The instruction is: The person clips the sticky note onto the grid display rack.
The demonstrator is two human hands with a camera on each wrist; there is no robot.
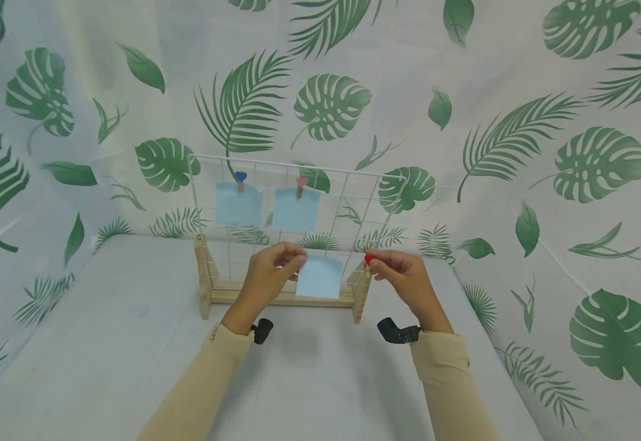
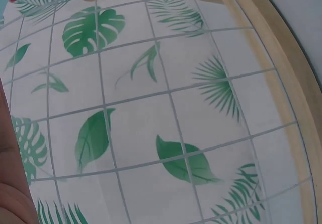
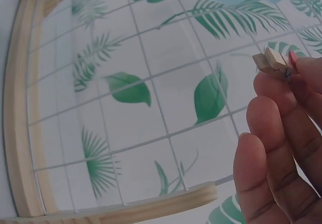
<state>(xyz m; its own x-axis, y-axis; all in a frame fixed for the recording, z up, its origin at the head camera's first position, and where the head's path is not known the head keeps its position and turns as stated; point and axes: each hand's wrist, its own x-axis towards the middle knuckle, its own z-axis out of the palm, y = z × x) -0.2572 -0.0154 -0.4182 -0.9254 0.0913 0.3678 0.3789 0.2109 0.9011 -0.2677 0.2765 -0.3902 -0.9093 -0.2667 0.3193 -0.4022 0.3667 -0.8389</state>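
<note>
My left hand (image 1: 273,274) pinches a light blue paper square (image 1: 320,277) by its upper left edge, in front of the white wire grid (image 1: 348,196). The right hand (image 1: 403,275) holds a small clothespin with a red top (image 1: 370,258) between thumb and fingertips, to the right of the paper. In the right wrist view the clothespin's wooden legs (image 3: 271,62) point away from the fingers. Higher on the grid hang two blue papers: the left one (image 1: 239,207) under a blue heart clothespin (image 1: 240,177), the other (image 1: 296,211) under a pink heart clothespin (image 1: 300,184).
A wooden stand (image 1: 281,299) with two upright end pieces holds the grid on a white-covered table (image 1: 133,318). Behind it rises a white backdrop with green leaf prints (image 1: 397,79). Black wrist cameras sit on both wrists.
</note>
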